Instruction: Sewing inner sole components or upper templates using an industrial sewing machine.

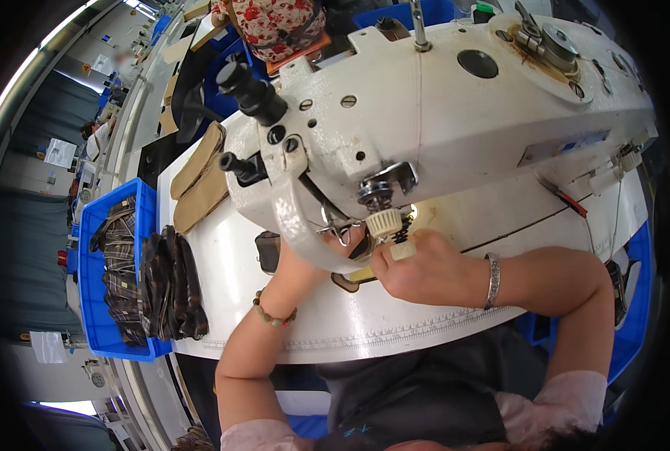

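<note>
A white industrial sewing machine [395,98] reaches across the table above my hands. My left hand [327,252] is under its needle end, beside a dark fabric piece [268,252]; the curved white guard and metal parts hide its fingers. My right hand [421,270] is right of the needle area, close below the cream tension knobs [384,223]. Its fingers curl inward and downward, and what they press on is hidden. Between the hands, a small brown-edged fabric piece [345,283] and a yellowish strip [363,273] show on the tabletop.
A blue crate [87,301] of plaid fabric stands at the left, with more dark plaid pieces [171,286] beside it. Tan folded pieces [200,180] lie at the table's far left. Red-handled tool [573,203] rests by the machine at right. Another person in a floral top [279,26] is beyond.
</note>
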`<state>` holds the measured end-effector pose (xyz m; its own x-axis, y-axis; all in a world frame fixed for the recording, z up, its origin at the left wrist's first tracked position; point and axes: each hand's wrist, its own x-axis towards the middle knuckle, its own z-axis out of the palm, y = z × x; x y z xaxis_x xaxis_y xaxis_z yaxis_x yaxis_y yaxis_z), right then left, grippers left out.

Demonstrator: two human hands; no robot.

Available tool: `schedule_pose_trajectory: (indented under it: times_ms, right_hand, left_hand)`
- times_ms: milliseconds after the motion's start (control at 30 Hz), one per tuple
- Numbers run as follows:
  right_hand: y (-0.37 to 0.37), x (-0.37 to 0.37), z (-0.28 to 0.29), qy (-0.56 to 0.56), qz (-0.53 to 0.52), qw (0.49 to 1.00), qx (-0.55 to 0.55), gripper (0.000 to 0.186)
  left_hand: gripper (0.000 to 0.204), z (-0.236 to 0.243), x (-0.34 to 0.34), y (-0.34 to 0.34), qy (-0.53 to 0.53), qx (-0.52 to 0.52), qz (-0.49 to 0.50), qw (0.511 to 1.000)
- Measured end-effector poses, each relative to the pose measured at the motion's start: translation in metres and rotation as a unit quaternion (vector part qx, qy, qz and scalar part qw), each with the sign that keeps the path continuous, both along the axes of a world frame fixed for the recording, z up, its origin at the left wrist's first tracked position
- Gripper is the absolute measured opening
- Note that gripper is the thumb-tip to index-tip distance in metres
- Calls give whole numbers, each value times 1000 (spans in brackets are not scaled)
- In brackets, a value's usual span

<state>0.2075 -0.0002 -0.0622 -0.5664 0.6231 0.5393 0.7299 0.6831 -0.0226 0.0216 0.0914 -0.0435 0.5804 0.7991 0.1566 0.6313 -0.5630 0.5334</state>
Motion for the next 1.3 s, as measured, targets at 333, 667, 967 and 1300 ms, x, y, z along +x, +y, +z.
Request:
schedule_pose_trajectory:
  times_ms: [333, 667, 967, 1300]
  right_hand:
    - [9, 0, -14, -31, -30, 997, 65, 29]
    - [16, 5, -27, -39, -24, 999, -30, 33]
    - [24, 9, -65, -139, 38, 986, -84, 38]
    - [21, 3, -7, -153, -50, 987, -6, 32]
  left_hand:
    - [22, -4, -12, 22, 122, -20, -53, 991]
    - [30, 46, -16, -5, 90, -43, -79, 992]
    - [14, 13, -32, 15, -3, 134, -67, 989]
    - [33, 17, -27, 11, -71, 162, -119, 977]
